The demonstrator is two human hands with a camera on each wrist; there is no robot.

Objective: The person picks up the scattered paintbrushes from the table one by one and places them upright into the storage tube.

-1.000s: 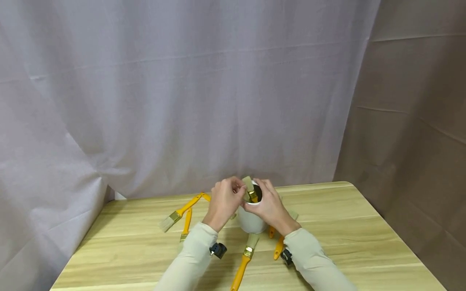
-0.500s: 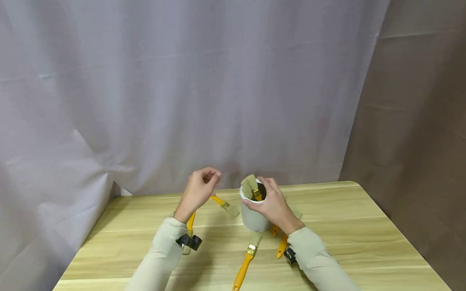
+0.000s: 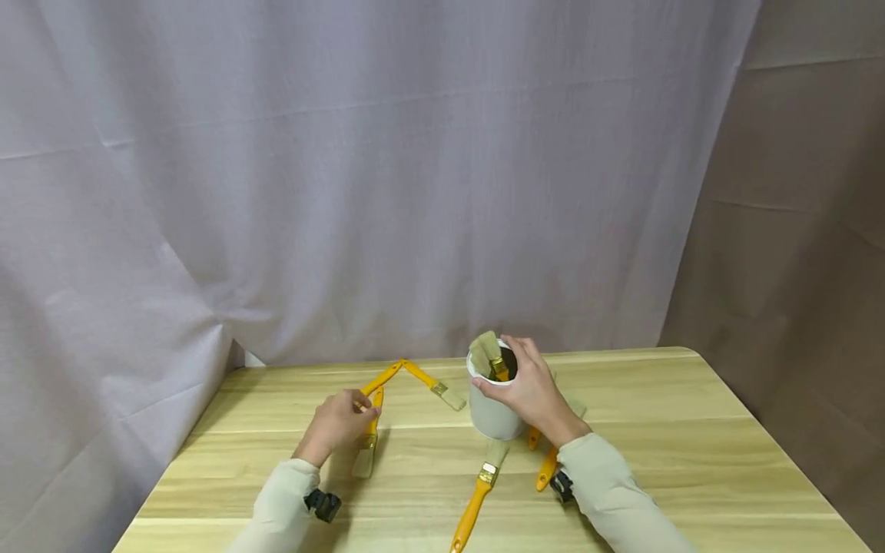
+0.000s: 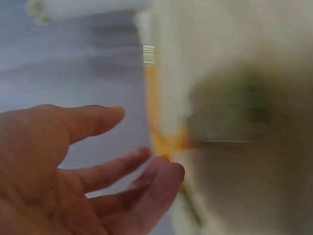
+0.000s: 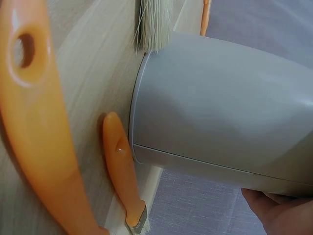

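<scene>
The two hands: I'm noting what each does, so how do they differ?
The right hand grips the white cup at its rim; the left hand rests low on the table, at a yellow-handled brush lying flat. The right hand's brushes stand bristles-up in the cup. Both wear beige sleeves.

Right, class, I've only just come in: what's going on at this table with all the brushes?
A person sits at a light wooden table with yellow-handled paintbrushes scattered on it. Their right hand grips the rim of a white cylindrical pot that already holds bristle-up brushes. Their left hand is down on the table at another yellow-handled brush, fingers on its handle. More brushes lie loose, including one in front of the pot and two meeting in a V behind.
</scene>
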